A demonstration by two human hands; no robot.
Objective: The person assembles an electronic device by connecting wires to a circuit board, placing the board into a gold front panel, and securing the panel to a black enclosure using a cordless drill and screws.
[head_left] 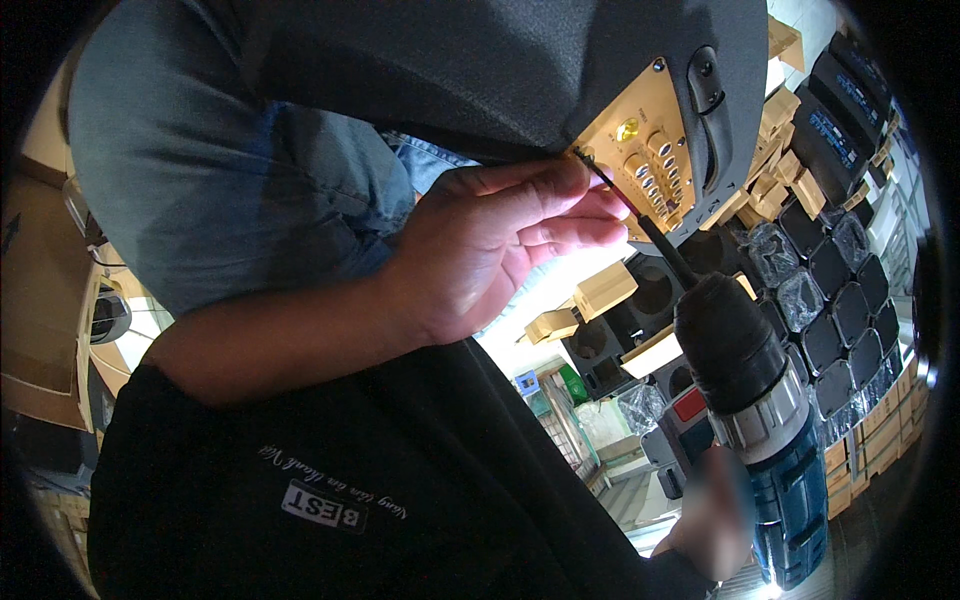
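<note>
My right hand (pixel 715 520), blurred, grips the handle of a blue and black cordless drill (pixel 785 490). From its chuck a long dark driver bit (pixel 660 240) slants up and left to the corner of a gold control panel (pixel 608 128). That panel, with knobs and sockets, is set in a black speaker cabinet (pixel 450 70). Around the bit's tip, my left hand (pixel 510 235) has thumb and forefinger closed at the panel corner. Anything small pinched there is too hidden to name. The other left fingers are loosely curled.
A recessed black handle (pixel 707 120) sits beside the panel. The cabinet rests by my denim-covered leg (pixel 250 200). Beyond the drill stand stacked black speaker cabinets (pixel 830 270), some in clear wrap, and cardboard boxes (pixel 605 288). Large cardboard (pixel 45 280) stands at the left.
</note>
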